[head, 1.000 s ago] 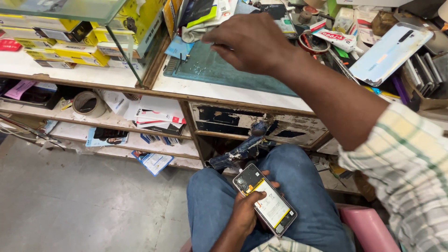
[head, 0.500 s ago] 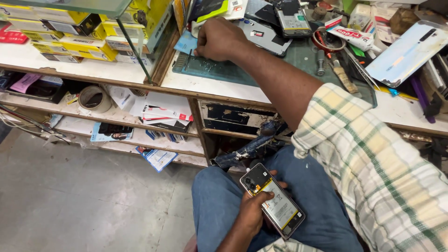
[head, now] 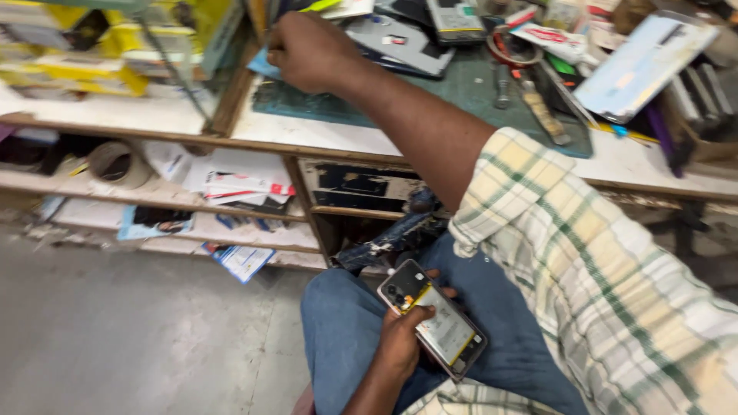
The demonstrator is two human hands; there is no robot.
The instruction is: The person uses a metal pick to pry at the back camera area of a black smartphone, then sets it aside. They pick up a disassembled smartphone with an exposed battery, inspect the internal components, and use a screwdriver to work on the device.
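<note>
Opened phone, back cover off, battery and camera module showing: lower centre of frame, gripped in the left hand over the lap. Right hand: upper centre-left, fingers curled over a blue card at the far left edge of the green mat on the table; whether it pinches the card cannot be told. Risk, judged: the one-handed hold on the phone could slip while attention sits up top, dropping it to the floor; the outstretched sleeve could sweep nearby screwdrivers. Against the earlier frames: right hand has moved further left, phone hold unchanged.
</note>
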